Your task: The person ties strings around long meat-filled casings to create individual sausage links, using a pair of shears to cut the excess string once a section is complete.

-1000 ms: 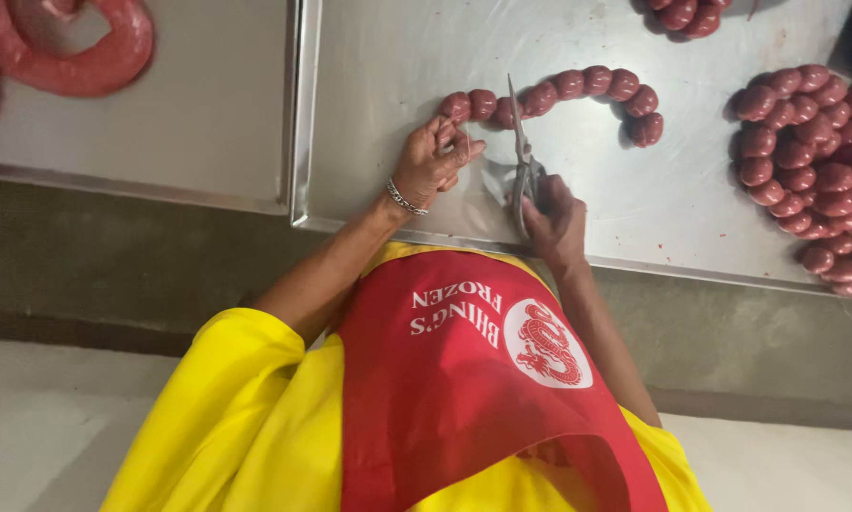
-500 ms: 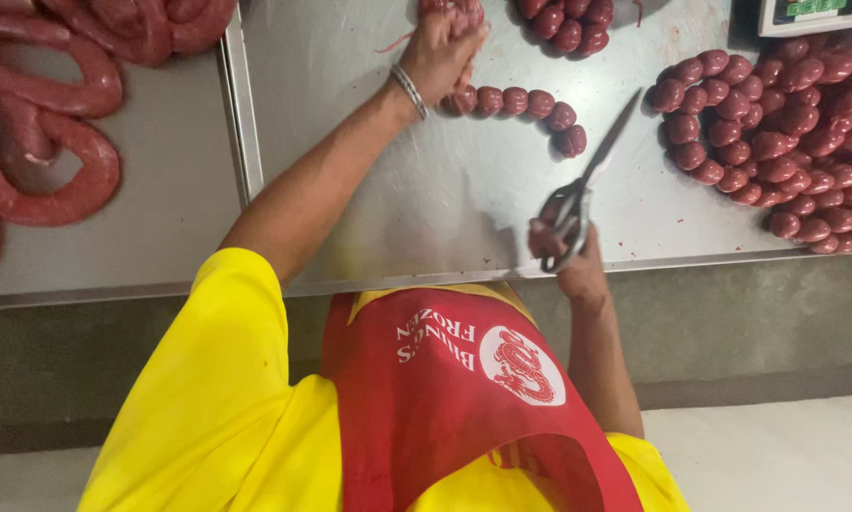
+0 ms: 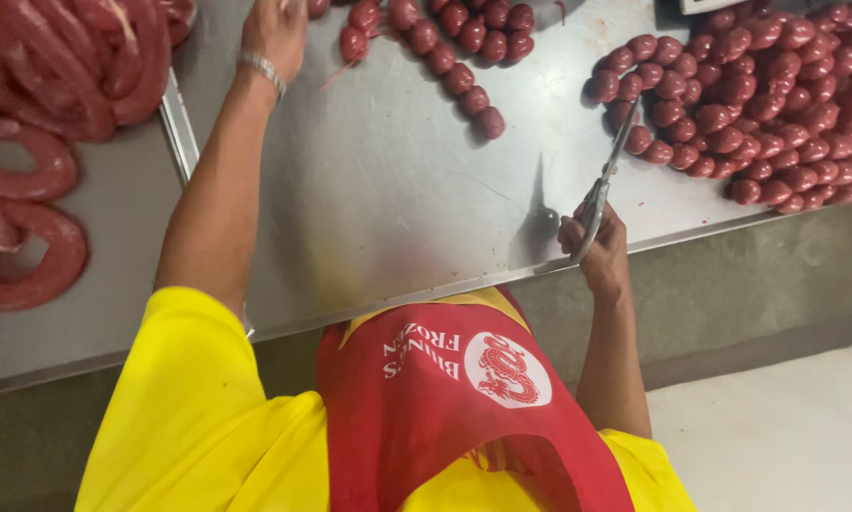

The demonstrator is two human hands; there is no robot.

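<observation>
Steel tabletop (image 3: 388,199) seen from above, with a person in a yellow shirt (image 3: 189,427) and red apron (image 3: 464,398) leaning over it. Left hand (image 3: 274,30) reaches to the far edge of the view, fingers cropped, so its grip cannot be told; it lies just beside a string of small red sausage links (image 3: 445,43), and a metal bracelet (image 3: 261,68) circles the wrist. Right hand (image 3: 598,245) is closed around the handles of scissors (image 3: 604,186), whose blades point away toward a heap of cut sausage balls (image 3: 758,104) at the right. Thick coiled sausages (image 3: 47,142) lie on the adjoining surface at the left.
</observation>
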